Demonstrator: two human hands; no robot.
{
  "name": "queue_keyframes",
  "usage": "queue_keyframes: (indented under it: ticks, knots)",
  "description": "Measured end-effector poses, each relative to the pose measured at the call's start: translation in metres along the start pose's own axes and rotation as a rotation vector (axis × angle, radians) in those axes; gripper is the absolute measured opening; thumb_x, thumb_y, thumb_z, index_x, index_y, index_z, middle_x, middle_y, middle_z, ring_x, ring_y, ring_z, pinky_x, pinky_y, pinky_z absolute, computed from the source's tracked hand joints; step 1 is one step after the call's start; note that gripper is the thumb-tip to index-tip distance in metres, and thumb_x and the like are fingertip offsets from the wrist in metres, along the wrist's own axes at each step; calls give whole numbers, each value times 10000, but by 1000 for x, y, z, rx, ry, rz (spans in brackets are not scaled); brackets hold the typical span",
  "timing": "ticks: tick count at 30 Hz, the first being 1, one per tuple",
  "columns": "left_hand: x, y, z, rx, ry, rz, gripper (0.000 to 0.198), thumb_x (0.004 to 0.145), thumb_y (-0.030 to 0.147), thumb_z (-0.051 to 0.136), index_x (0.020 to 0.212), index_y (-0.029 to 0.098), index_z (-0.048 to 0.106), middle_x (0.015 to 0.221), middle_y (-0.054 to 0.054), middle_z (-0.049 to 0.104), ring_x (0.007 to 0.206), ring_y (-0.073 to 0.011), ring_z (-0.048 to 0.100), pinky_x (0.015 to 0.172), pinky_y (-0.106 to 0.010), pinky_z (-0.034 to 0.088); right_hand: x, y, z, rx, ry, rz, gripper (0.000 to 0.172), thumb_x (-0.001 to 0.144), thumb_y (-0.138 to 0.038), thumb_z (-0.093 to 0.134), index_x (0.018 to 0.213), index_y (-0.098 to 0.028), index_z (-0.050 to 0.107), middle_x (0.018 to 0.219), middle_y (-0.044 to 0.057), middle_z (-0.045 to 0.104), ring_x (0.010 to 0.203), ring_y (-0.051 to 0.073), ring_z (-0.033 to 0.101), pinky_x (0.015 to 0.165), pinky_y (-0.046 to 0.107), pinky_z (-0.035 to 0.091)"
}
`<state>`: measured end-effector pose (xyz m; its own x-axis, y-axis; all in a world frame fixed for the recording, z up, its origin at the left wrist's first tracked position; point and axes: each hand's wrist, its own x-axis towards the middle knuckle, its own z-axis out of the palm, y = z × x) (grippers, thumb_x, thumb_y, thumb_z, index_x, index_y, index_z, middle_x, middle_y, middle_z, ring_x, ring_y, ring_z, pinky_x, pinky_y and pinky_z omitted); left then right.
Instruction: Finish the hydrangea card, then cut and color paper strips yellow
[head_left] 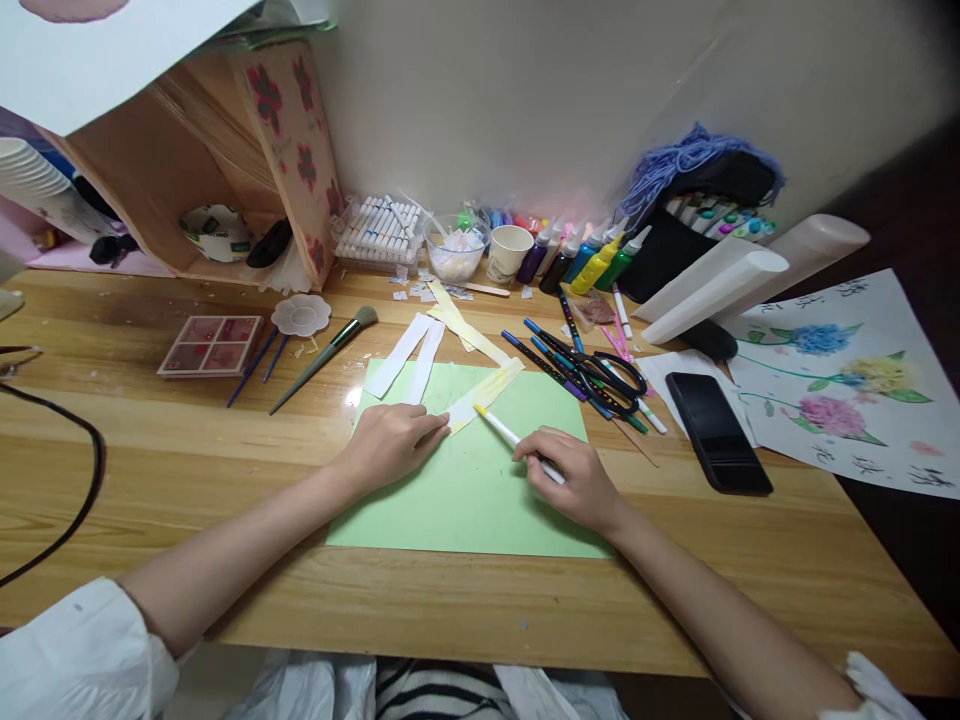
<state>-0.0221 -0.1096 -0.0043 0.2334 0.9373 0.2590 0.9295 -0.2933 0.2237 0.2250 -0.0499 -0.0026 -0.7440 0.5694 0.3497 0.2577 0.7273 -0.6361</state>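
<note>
A white marker (504, 430) with a yellow tip is gripped in my right hand (568, 474). Its tip is at a paper strip (489, 390) partly coloured yellow, lying slanted over a light green sheet (450, 500). The fingers of my left hand (394, 442) press on the strip's lower left end, the fingertips close together and laid on the paper. Two plain white strips (405, 355) lie just beyond my left hand, over the sheet's far edge. Farther back, more yellow-coloured strips (472, 330) cross each other on the table.
Black scissors (611, 380) lie among several pens to the right, near a black phone (718, 432) and a flower painting (847, 385). A brush (324, 358) and a palette box (211, 346) are on the left. A paper cup (508, 252), paint bottles and a marker box (379, 235) line the wall.
</note>
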Motion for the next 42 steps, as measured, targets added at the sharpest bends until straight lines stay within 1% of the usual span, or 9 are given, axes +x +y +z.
queue_keyframes:
  ticks: [3,6,10,14,17,21,27,38,42]
  knots:
    - [-1,-1,1,6,-1,-10,334,926,361,391,920,243,703,624,-18,619,562,-118,535,475,-237,264,2,0,1,51,-62,-1,174,779,-85,449,766,-199,581,639,9,588,583,140,516,563,252,407]
    - [-1,-1,2,24,-7,0,333,928,352,387,922,238,701,619,-19,610,555,-118,529,472,-242,259,3,0,2,59,-20,59,181,790,-83,443,780,-195,585,670,15,599,614,143,535,585,256,417]
    - [-1,0,1,59,-4,19,337,932,344,378,901,241,697,596,-15,596,534,-118,514,462,-255,216,3,1,4,99,-76,61,179,785,-83,452,769,-197,589,657,7,592,594,138,527,573,252,411]
    - [0,0,1,79,-5,38,330,932,332,381,895,233,693,597,-15,596,529,-118,504,463,-251,203,5,1,3,86,-22,109,189,795,-76,441,787,-194,589,692,12,601,638,142,548,603,255,416]
    - [-1,1,0,86,-13,36,335,934,331,373,904,233,692,591,-16,588,528,-120,494,467,-243,209,5,2,2,121,-70,77,187,794,-77,443,772,-192,589,678,5,599,623,135,543,595,248,412]
    - [-1,1,-1,101,-32,38,333,934,323,372,912,231,691,591,-20,586,527,-125,492,470,-244,209,3,7,-2,48,-17,65,181,788,-75,442,762,-191,578,656,7,582,599,137,522,571,248,395]
    - [-1,0,-1,92,-32,47,322,936,326,375,943,238,685,598,-16,593,527,-125,486,472,-244,196,0,10,-5,-95,-89,-166,173,745,-62,452,752,-189,568,574,-4,549,537,139,431,557,265,351]
    - [-2,-1,-1,123,-18,71,302,934,331,385,950,243,673,590,0,598,524,-127,511,458,-267,174,0,13,-9,-58,-39,-122,164,738,-60,448,716,-185,550,572,-5,527,535,127,431,547,247,343]
    - [-1,0,-1,128,-25,74,297,932,324,391,948,243,675,591,2,599,527,-128,517,458,-267,188,0,13,-11,-63,-91,-127,157,738,-65,455,703,-183,552,569,-5,520,536,125,431,551,246,344]
